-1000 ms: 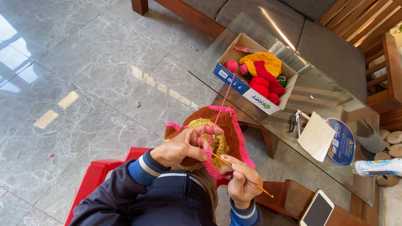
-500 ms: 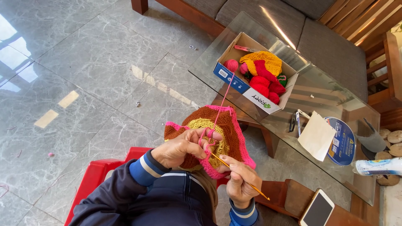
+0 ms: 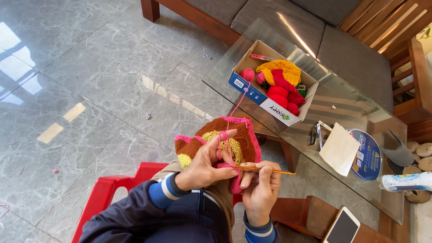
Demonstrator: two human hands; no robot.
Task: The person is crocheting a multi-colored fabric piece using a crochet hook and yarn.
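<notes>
Right hand (image 3: 261, 186) sits closest to the camera, fingers pinched together on an orange crochet hook (image 3: 265, 169) that lies almost level, its tip pointing into the work. Left hand (image 3: 208, 160) is just beside it, fingers curled and clamped on the near edge of the crocheted piece (image 3: 234, 139), with pink yarn (image 3: 223, 144) looped over the raised forefinger. That piece, banded brown and yellow with a pink border, hangs between the two hands above the lap, touching both. Dark blue sleeves with striped cuffs run back to the body, and a red plastic chair (image 3: 105, 191) shows under the left arm.

Follow the pink strand up and away: it climbs to a cardboard box (image 3: 261, 92) standing on the near corner of the glass worktop (image 3: 355, 112). Inside the box lie a pink yarn ball (image 3: 246, 74), red yarn balls (image 3: 281, 92) and a yellow crocheted item (image 3: 281, 69). Further right on the glass sit a white paper bag (image 3: 339, 148) and a round blue disc (image 3: 366, 155), touching. At the lower right edge a smartphone (image 3: 342, 227) rests face up on a wooden surface. Grey marble floor (image 3: 90, 81) spreads out left, and a grey-cushioned wooden sofa (image 3: 315, 31) stands beyond the worktop
</notes>
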